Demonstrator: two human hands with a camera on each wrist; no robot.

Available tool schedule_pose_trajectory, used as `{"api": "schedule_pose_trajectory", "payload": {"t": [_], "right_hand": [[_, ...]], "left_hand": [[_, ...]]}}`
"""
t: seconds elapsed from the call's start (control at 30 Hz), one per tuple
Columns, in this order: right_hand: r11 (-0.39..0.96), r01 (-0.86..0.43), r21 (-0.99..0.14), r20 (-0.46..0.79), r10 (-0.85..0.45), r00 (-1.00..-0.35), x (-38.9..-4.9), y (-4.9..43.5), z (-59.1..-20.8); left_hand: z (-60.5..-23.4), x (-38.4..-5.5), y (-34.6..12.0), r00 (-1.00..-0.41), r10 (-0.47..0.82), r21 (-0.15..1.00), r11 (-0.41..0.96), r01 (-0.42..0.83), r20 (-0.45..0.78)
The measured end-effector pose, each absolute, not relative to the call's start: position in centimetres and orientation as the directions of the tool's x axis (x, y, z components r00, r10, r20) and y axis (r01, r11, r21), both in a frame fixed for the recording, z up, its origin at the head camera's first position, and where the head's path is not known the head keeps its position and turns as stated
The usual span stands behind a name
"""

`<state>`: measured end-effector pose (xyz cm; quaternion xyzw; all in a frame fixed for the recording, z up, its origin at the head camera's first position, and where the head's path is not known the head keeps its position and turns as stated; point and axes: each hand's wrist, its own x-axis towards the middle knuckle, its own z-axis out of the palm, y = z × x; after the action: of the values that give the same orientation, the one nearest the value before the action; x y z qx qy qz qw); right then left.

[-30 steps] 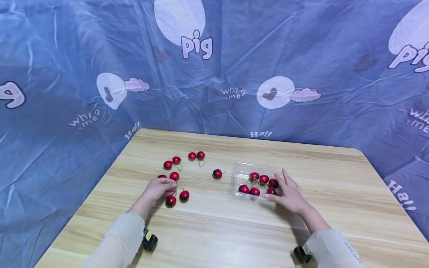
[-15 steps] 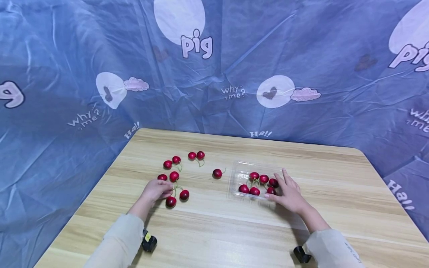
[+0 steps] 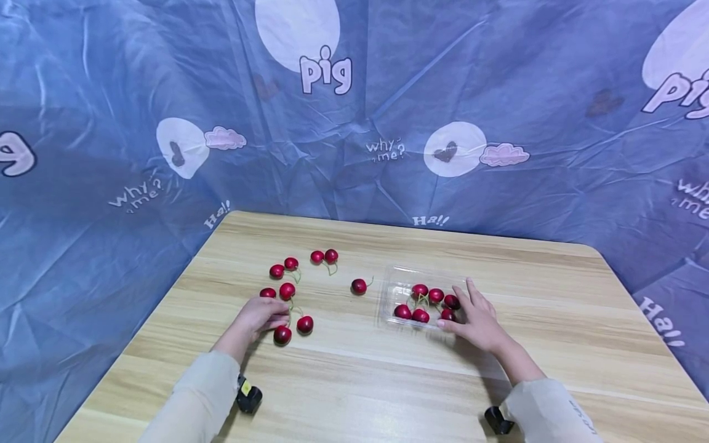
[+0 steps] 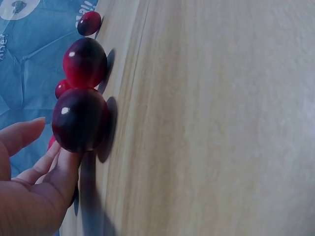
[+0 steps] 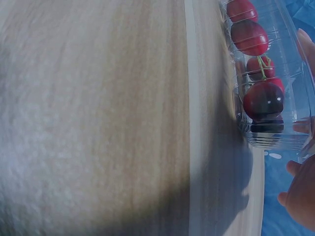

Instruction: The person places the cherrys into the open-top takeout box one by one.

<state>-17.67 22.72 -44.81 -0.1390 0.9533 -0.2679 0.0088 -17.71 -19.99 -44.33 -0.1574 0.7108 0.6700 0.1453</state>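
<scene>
My left hand (image 3: 261, 317) reaches among loose red cherries, its fingertips at the stems of a joined pair: a near cherry (image 3: 282, 335) and another cherry (image 3: 305, 325). In the left wrist view, one finger (image 4: 24, 133) stands apart from the others, whose tips pass behind the closest cherry (image 4: 80, 120). That cherry rests on the table, and whether the stems touch the fingers is hidden. On the right, my right hand (image 3: 480, 321) holds the right end of a clear plastic container (image 3: 396, 277), thumb at the near side and fingers at the far side. Several cherries (image 3: 420, 315) lie inside it.
A single cherry (image 3: 359, 287) lies between the hands. Farther back are a cherry pair (image 3: 324, 256) and a second pair (image 3: 284, 267); two more cherries (image 3: 287, 291) sit just beyond the left hand. A blue printed cloth (image 3: 343, 184) hangs behind the wooden table (image 3: 354, 381).
The left fingertips have shifted slightly over the stems, covering the stem joint that showed half a second ago. The near pair has moved barely toward me. The right hand and container stay put.
</scene>
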Motion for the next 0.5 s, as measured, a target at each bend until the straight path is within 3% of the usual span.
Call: {"api": "schedule_pose_trajectory", "payload": {"t": [0.5], "right_hand": [[0.815, -0.260, -0.518, 0.059, -0.269, -0.961, -17.67, 22.76, -44.88]], "left_hand": [[-44.83, -17.98, -19.62, -0.910, 0.006, 0.910, 0.039, -0.413, -0.414]]}}
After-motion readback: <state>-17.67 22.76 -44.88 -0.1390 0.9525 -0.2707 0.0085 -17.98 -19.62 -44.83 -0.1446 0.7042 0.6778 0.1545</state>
